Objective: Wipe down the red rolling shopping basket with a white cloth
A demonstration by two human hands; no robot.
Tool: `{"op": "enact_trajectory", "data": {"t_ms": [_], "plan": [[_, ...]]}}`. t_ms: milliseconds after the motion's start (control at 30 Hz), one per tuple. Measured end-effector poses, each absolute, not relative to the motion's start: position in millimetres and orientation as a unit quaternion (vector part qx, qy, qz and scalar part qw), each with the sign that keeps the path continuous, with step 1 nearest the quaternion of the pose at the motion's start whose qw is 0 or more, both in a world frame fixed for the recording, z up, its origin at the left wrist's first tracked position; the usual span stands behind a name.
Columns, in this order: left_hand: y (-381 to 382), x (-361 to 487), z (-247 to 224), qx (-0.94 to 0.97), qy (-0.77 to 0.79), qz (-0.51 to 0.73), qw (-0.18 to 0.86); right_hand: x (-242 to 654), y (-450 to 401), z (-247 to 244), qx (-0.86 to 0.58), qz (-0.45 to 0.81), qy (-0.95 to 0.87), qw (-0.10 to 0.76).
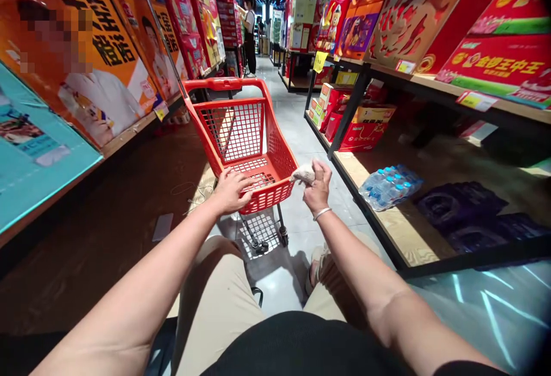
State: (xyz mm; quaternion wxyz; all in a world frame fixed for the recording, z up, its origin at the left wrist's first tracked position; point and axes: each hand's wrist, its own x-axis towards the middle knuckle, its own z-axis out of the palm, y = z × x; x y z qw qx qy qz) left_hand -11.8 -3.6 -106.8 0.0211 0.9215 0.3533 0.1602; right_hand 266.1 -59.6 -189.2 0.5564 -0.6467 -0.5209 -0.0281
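A red plastic shopping cart (258, 81) with a lattice basket stands in the aisle in front of me, between my knees and the far shelves. My left hand (232, 190) lies over the near left corner of the basket rim, its fingers reaching inside and its thumb along the outside. At the near right corner, my right hand (317, 189) is closed around a crumpled greyish-white cloth (303, 174), which touches or nearly touches the rim. Part of the cloth is hidden within the fingers. The basket's bottom shows nothing lying on it.
Shelves with orange gift boxes (90, 49) and a turquoise box (43, 146) line the left. A wooden lower shelf (387, 229) on the right bears a bottled-water pack (390, 186); red boxes (495, 63) sit above. A person (249, 34) stands down the aisle.
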Motion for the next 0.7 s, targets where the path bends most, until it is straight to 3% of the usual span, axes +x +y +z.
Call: {"op": "enact_trajectory", "data": {"t_ms": [167, 267, 567, 700], "plan": [[-49, 22, -125, 0.887, 0.443, 0.132, -0.021, 254, -51, -127, -0.583, -0.042, -0.763, 0.277], [-56, 26, -137, 0.889, 0.438, 0.131, -0.011, 246, -49, -110, -0.599, -0.020, -0.781, 0.175], [-41, 11, -148, 0.893, 0.416, 0.172, 0.009, 235, -58, -106, -0.617, -0.007, -0.769, 0.168], [-35, 3, -142, 0.882, 0.437, 0.174, -0.001, 229, -69, -128, -0.580, -0.008, -0.778, 0.241]]}}
